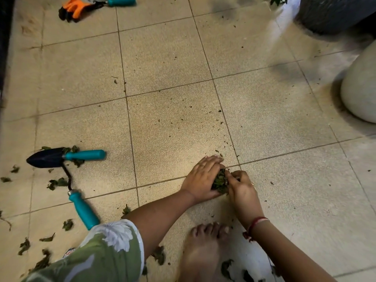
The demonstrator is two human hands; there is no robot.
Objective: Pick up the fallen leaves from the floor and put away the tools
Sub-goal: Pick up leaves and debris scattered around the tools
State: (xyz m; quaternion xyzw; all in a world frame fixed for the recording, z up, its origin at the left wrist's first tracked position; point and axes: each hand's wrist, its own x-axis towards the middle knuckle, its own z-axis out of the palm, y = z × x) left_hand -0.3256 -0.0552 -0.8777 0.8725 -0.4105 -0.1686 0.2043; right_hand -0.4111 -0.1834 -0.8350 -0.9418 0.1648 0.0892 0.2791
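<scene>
A clump of dark green leaves [220,182] sits on the tiled floor between my hands. My left hand [201,178] cups it from the left with fingers curved over the top. My right hand [241,188] presses in from the right, fingers curled into the leaves. At the left lie a black trowel with a teal handle [61,157] and a second teal-handled tool [81,206] with a thin dark shaft. Loose leaves [57,183] are scattered around them and near my bare foot [205,245]. Orange and black gloves [75,9] and another teal handle [121,1] lie at the far top.
A white rounded pot [360,88] stands at the right edge and a dark pot [333,13] at the top right. Small soil crumbs [215,121] dot the beige tiles. A dark edge [5,47] runs along the left side.
</scene>
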